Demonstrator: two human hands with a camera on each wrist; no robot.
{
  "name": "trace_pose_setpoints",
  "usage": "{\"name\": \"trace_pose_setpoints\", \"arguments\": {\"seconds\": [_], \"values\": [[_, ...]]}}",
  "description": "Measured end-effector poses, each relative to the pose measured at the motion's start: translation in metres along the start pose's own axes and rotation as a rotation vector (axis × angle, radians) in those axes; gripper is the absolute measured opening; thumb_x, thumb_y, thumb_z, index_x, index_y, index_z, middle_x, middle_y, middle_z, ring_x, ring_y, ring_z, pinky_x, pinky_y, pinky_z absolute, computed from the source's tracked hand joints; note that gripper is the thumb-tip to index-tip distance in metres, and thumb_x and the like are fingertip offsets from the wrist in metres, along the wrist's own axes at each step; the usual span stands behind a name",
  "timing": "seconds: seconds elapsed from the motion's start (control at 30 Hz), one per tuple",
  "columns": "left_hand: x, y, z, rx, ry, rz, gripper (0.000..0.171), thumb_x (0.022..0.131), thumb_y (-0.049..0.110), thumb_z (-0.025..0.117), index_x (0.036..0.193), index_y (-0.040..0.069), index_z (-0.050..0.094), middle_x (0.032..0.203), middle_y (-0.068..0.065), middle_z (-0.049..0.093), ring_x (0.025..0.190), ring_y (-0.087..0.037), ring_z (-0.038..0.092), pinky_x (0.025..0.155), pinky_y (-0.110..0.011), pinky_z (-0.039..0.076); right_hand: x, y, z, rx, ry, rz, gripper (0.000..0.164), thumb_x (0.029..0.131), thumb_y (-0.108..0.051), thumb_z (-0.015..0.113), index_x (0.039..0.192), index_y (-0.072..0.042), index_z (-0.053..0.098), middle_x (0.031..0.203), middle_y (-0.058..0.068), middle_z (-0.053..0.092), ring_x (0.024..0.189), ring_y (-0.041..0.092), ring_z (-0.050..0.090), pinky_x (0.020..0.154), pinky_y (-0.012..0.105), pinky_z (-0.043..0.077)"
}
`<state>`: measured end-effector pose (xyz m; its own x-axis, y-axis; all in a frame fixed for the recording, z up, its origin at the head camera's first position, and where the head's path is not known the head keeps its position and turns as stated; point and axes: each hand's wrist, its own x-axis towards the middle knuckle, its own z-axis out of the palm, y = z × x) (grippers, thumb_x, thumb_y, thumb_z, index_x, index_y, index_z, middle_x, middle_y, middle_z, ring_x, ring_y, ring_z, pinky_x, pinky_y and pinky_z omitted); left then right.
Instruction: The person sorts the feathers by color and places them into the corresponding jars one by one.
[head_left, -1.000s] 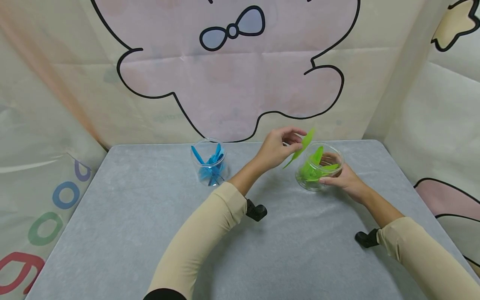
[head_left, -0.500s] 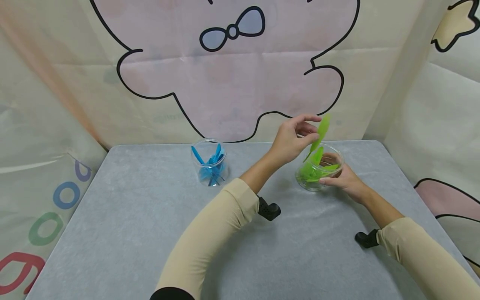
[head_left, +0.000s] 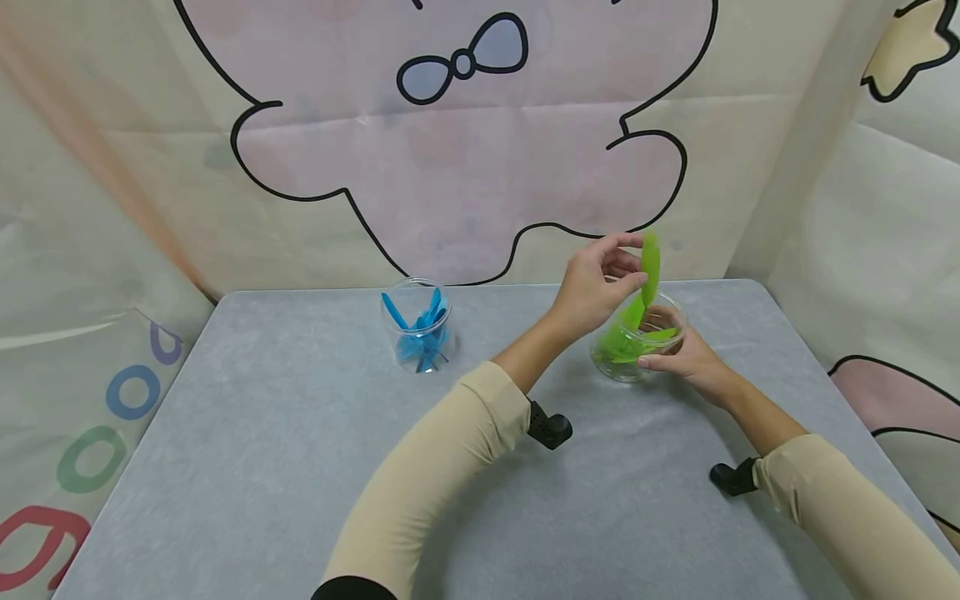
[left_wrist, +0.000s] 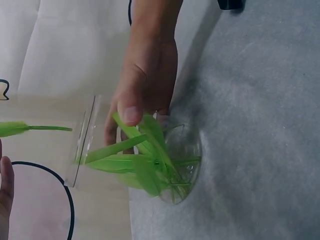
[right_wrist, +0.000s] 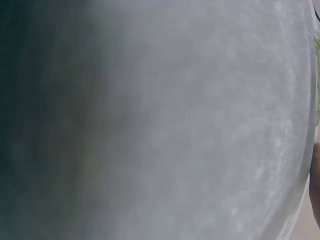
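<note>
My left hand (head_left: 594,283) pinches a green feather (head_left: 651,262) upright above a clear jar (head_left: 622,376) at the right rear of the table. In the left wrist view, that feather's bare quill (left_wrist: 50,128) points at the jar's mouth, its tip at the rim (left_wrist: 86,142). Several more green feathers (left_wrist: 145,165) stand inside, leaning various ways. My right hand (head_left: 697,367) grips the jar from its right side, thumb in front and fingers behind the wall. The right wrist view is mostly blurred grey cloth, with part of a hand (right_wrist: 315,185) at its right edge.
A second clear jar (head_left: 402,350) with several blue feathers (head_left: 427,321) stands left of my left forearm. Grey cloth (head_left: 285,433) covers the table. A printed fabric backdrop (head_left: 450,167) rises directly behind the table's rear edge.
My left hand has moved right with the green feather, from beside the jar to over its mouth. The feather has turned from slanted to upright. My right hand and both jars have stayed put.
</note>
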<state>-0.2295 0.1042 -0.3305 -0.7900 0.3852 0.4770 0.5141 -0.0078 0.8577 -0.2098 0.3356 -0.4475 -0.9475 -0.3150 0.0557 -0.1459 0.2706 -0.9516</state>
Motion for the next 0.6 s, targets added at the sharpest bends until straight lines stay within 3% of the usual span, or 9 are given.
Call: {"name": "trace_pose_setpoints", "arguments": {"seconds": [0.6], "values": [[-0.014, -0.024, 0.012, 0.087, -0.035, -0.096, 0.035, 0.091, -0.002, 0.069, 0.125, -0.001, 0.061, 0.095, -0.011, 0.071, 0.080, -0.008, 0.063, 0.072, -0.013, 0.051, 0.000, 0.003, 0.001, -0.006, 0.012, -0.012, 0.078, 0.087, 0.006, 0.070, 0.150, -0.010, 0.027, 0.141, 0.009, 0.040, 0.116, -0.001, 0.052, 0.089, 0.013, 0.046]]}}
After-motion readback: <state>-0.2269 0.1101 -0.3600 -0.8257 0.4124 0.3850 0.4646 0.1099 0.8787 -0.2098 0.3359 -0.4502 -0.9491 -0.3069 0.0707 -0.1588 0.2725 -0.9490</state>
